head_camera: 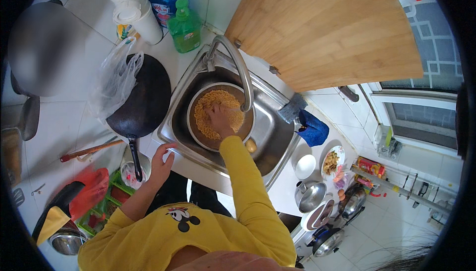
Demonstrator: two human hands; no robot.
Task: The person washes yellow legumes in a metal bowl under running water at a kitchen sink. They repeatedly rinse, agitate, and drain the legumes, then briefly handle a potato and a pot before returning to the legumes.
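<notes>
A round metal basin (pixel 190 129) stands inside the stainless steel sink (pixel 273 137). It holds yellow beans (pixel 230 101), which look like soybeans, in water. My right hand (pixel 220 119) reaches down into them; its fingertips are partly hidden among the beans. Over the basin's right side curves the faucet spout (pixel 243 66); a clear stream seems to fall from its mouth. Against the basin's lower right lies a potato-like yellow lump (pixel 251 145). My left hand (pixel 162 163) is at the sink's front left rim, fingers apart and holding nothing.
Left of the sink lies a black wok (pixel 148 96) with a plastic bag (pixel 115 81) over it. Soap bottles (pixel 185 33) stand behind. A large wooden board (pixel 327 29) leans at the back. Rightward are a white bowl (pixel 305 167), a plate of food (pixel 331 162) and a metal funnel (pixel 311 196).
</notes>
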